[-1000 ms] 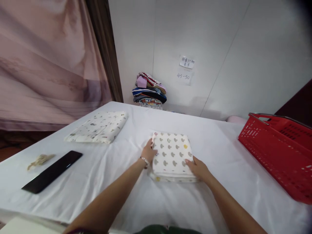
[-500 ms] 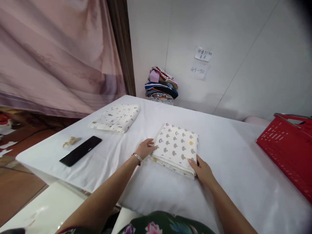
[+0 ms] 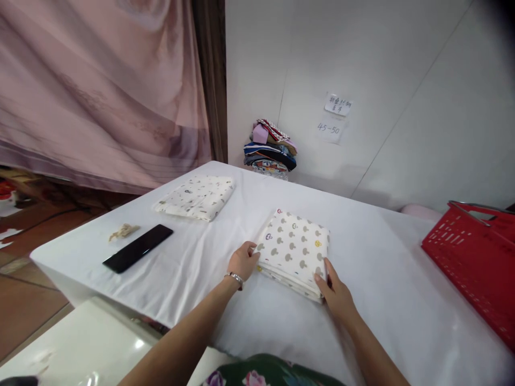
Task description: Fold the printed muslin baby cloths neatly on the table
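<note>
A folded white cloth [image 3: 293, 244] printed with grey mushroom-like shapes, a few of them coloured, lies in layers in front of me. At its left edge, my left hand [image 3: 243, 261] pinches the near-left side between thumb and fingers, a bracelet on the wrist. My right hand [image 3: 336, 292] grips the near-right corner, thumb on top and the other fingers along the side, partly hidden. Farther left lies a second folded white cloth [image 3: 197, 197] with small dark prints, apart from both hands.
All this lies on a white-covered table [image 3: 374, 268]. A black phone-like slab [image 3: 139, 248] and a crumpled beige scrap [image 3: 123, 231] are on the left. On the right stands a red plastic basket [image 3: 470, 268]. Folded fabrics [image 3: 270, 150] are stacked by the wall beyond the far edge.
My left hand's fingers, more stretched out before, have closed on the cloth's left edge. My right hand keeps its hold at the corner. The view has shifted slightly.
</note>
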{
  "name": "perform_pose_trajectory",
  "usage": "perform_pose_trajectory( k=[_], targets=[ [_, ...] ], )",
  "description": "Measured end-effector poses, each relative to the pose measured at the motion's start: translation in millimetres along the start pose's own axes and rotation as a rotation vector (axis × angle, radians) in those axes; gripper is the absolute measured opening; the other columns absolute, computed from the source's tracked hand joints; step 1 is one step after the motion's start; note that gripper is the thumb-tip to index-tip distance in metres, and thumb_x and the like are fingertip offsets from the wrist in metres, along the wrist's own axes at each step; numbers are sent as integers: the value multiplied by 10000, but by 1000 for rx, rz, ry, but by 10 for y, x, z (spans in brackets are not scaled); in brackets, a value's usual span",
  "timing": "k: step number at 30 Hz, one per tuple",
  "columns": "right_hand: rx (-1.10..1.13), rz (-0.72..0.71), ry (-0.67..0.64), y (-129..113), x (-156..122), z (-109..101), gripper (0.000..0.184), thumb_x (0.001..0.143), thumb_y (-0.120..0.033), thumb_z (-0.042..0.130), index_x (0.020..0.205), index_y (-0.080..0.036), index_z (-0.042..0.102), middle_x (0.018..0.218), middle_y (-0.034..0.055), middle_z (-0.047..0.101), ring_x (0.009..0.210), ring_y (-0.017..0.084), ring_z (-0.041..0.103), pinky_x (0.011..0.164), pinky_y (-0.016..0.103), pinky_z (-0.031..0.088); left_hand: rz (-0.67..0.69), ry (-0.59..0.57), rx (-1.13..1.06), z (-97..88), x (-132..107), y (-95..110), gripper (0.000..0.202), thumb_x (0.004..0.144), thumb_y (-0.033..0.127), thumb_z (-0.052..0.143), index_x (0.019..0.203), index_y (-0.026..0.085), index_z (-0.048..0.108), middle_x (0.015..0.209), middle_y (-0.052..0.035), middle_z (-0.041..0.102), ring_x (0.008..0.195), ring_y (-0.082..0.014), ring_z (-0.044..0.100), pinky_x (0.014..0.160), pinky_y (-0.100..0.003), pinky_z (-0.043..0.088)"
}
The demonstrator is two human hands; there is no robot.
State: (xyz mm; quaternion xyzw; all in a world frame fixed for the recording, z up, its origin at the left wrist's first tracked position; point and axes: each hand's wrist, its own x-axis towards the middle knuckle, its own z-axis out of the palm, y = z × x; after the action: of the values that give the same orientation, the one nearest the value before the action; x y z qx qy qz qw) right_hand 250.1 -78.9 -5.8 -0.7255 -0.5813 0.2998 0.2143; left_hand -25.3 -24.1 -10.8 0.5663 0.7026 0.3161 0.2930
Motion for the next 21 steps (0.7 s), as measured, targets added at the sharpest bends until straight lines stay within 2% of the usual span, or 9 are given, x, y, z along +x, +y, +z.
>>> perform_pose_trajectory(
  k=[2, 5, 8, 11, 13, 16, 21],
  targets=[
    [-6, -8, 6, -13, -22, 2, 696, 803, -613, 374, 1409, -300, 238, 889, 2, 627, 825, 209, 597, 733, 303, 441, -18, -6, -24, -7, 12, -32, 174, 757, 226, 513, 924, 210, 556, 658, 39, 559, 629, -122, 550, 591, -223, 405],
    [-13, -18, 10, -12, -20, 9, 683, 806, -608, 382, 1403, -301, 259, 1082, 17, 605, 971, 219, 571, 794, 295, 431, -12, -16, 10, -12, -1, -31, 200, 756, 198, 499, 948, 209, 558, 709, 25, 590, 671, -130, 562, 614, -231, 411],
    [-36, -22, -15, -10, -9, 20, 661, 827, -602, 348, 1410, -315, 226, 984, 0, 634, 903, 206, 595, 778, 297, 436, 71, 35, 92, -14, 15, 34, 269, 756, 221, 508, 1021, 212, 551, 899, -13, 617, 779, -149, 569, 682, -254, 420],
    [-45, -22, -12, -6, -6, 32, 652, 831, -596, 347, 1409, -324, 222, 1004, -6, 634, 905, 202, 596, 781, 294, 436, 98, 41, 113, -10, 109, 133, 332, 779, 368, 519, 1068, 205, 542, 1014, -42, 601, 835, -167, 573, 719, -273, 427],
    [-40, -21, -1, -2, -10, 37, 647, 831, -594, 351, 1406, -323, 232, 1103, -1, 608, 974, 207, 578, 803, 290, 431, 43, -1, 121, -3, 200, 194, 377, 769, 435, 528, 1060, 195, 548, 1025, -51, 602, 852, -179, 580, 722, -280, 430],
    [-29, -30, 11, 1, -22, 37, 633, 835, -587, 349, 1403, -327, 242, 1189, -2, 569, 1046, 211, 547, 836, 291, 421, -12, -43, 162, 14, 314, 255, 360, 750, 451, 549, 1001, 195, 572, 1003, -53, 614, 874, -198, 583, 725, -287, 424],
    [-18, -29, 5, -8, -35, 34, 623, 842, -582, 334, 1403, -327, 242, 1124, 2, 598, 977, 213, 570, 809, 299, 432, 36, 26, 210, 46, 335, 295, 240, 764, 384, 543, 923, 209, 588, 935, -34, 622, 816, -180, 577, 674, -271, 407]
  ],
)
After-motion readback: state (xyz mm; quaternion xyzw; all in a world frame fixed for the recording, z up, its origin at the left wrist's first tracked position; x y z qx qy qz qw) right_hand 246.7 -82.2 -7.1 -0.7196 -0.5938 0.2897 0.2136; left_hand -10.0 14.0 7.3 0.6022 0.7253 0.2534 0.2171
